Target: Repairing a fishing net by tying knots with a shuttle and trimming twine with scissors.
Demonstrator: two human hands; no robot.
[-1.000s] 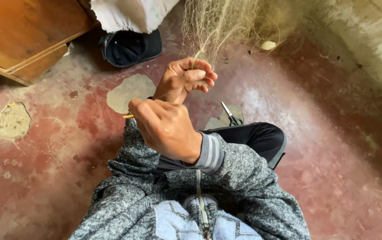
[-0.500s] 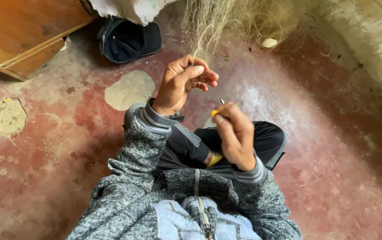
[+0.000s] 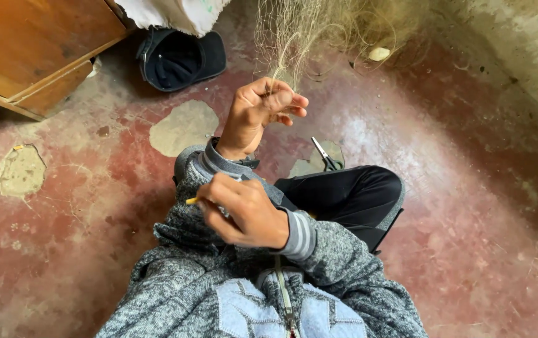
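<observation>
The left hand (image 3: pixel 261 112) was up front, fingers pinched tight around a bunch of the pale fishing net (image 3: pixel 294 31), which hung down from the top of the view right into that grip. The right hand (image 3: pixel 244 213) sat closer to the body, curled shut around a thin yellow tool (image 3: pixel 191 201) with only its tip poking out on the left. Small scissors (image 3: pixel 325 155) lay on the red floor (image 3: pixel 469 206) just beside the black-trousered knee (image 3: pixel 350 194), with a dark cap (image 3: pixel 178 59) further back near the wooden cabinet (image 3: pixel 31 50).

soft even daylight, faint shadows, no glare, sharp focus throughout, slight wide-angle stretch at edges
</observation>
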